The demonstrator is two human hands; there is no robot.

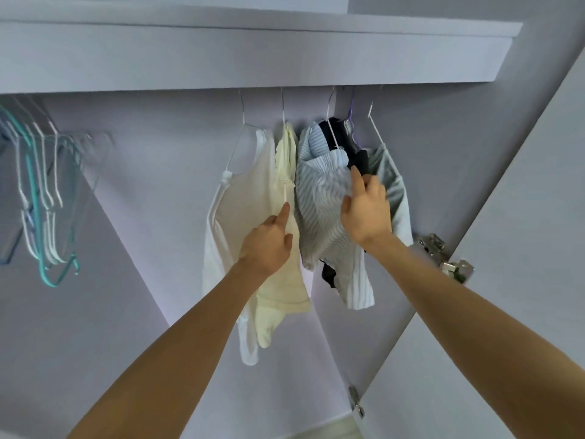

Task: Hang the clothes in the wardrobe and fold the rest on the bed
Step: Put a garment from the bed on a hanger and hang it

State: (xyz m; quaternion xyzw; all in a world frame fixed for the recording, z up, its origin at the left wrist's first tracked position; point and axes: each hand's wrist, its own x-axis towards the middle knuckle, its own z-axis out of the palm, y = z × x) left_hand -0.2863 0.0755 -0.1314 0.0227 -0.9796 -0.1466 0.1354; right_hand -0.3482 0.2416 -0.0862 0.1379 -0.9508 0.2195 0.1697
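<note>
Left hand point(267, 245) pinches the cream top point(286, 274), hanging lengthwise toward 6 o'clock; right hand point(367, 210) grips the striped top point(319, 198).

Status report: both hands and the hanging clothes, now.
Left hand pinching cream top. Right hand gripping pale blue ribbed top beside dark garment. Five garments on hangers. Spare hangers far left, nothing blocking.

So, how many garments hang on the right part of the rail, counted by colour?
White top: 1
Cream garment: 1
Light blue striped garment: 1
Dark garment: 1
Grey garment: 1
Total: 5

The empty hangers at the far left are not counted.
</note>
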